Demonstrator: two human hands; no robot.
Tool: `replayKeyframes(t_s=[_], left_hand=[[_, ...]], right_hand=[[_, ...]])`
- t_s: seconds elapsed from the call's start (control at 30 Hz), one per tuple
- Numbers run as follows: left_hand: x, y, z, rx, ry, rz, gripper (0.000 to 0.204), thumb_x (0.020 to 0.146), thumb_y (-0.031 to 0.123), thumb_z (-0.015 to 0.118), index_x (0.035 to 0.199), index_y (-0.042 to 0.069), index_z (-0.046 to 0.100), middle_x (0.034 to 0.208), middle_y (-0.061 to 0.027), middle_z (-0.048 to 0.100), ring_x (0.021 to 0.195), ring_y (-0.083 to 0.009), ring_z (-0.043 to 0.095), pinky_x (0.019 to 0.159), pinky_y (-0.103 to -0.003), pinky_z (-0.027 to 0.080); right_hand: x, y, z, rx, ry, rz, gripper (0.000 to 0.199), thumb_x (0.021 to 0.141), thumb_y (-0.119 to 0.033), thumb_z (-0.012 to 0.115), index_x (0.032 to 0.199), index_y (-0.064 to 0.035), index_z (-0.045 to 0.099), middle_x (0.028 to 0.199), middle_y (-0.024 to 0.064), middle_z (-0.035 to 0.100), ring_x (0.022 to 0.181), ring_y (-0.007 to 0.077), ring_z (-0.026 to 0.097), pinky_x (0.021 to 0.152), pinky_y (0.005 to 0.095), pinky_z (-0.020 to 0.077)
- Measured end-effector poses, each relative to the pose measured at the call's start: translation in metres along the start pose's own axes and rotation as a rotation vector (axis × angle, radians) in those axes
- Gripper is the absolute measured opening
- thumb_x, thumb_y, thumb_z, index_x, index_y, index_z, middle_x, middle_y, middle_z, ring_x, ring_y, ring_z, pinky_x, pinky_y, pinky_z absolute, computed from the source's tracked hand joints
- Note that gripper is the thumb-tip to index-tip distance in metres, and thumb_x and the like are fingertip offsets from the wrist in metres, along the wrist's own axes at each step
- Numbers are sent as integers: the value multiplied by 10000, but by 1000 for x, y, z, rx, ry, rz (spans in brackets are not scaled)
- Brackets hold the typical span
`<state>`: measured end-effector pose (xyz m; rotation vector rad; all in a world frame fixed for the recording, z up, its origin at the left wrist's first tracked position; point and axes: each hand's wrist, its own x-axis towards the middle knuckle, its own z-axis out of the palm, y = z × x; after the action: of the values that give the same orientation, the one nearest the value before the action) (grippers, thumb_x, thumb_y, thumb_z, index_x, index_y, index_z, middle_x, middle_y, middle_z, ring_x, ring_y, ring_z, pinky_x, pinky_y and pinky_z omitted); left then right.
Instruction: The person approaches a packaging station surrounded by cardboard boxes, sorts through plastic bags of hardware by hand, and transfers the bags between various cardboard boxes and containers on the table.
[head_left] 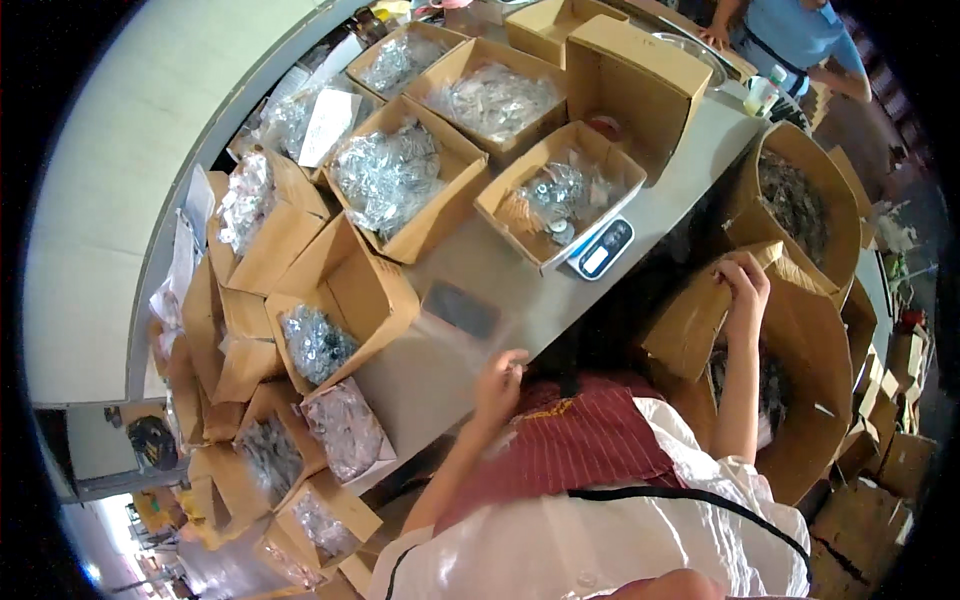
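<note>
Clear plastic bag (455, 325) lies flat at the worktop's (520, 285) near edge, left hand (497, 385) pinching its corner with curled fingers. Right hand (745, 290) grips a flap of the big carton (800, 330) off the right end. Scale (600, 250) nearby.

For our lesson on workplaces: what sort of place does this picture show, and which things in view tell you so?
Probably a packing or sorting workshop. Many open cardboard boxes hold small clear bags of metal parts, a digital scale sits on the metal table under one box, and more cartons are stacked around.
</note>
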<state>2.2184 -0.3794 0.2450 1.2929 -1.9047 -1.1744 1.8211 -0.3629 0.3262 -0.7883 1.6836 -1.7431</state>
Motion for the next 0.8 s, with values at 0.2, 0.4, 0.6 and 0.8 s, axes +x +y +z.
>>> replayKeyframes(t_s=[0.2,0.4,0.6,0.8], left_hand=[[-38,-63,-3,48,109,36,235,915,47,561,1145,58,609,1067,-112,668,931,-230,654,802,-320,503],[-46,-43,-6,-12,112,42,178,890,68,558,1043,69,650,888,-167,659,832,-291,652,736,-366,490],[-40,-37,-5,6,82,22,169,916,92,543,1051,66,640,933,-154,670,851,-293,655,748,-359,494],[-32,-24,-2,6,-6,-39,175,931,90,518,1057,64,637,980,-145,672,912,-282,647,790,-349,489]], right_hand=[[-11,7,17,77,-94,-3,79,800,-73,613,759,-29,563,780,39,594,710,115,534,681,252,421],[-21,2,22,-11,-165,33,101,796,-106,585,818,-8,586,828,66,596,750,138,557,729,259,437],[-21,-2,25,-20,-178,57,133,786,-97,620,874,2,620,851,49,624,781,136,572,740,262,449],[-19,-1,18,-39,-171,49,153,788,-122,605,864,10,620,867,78,630,749,143,571,728,272,447]])
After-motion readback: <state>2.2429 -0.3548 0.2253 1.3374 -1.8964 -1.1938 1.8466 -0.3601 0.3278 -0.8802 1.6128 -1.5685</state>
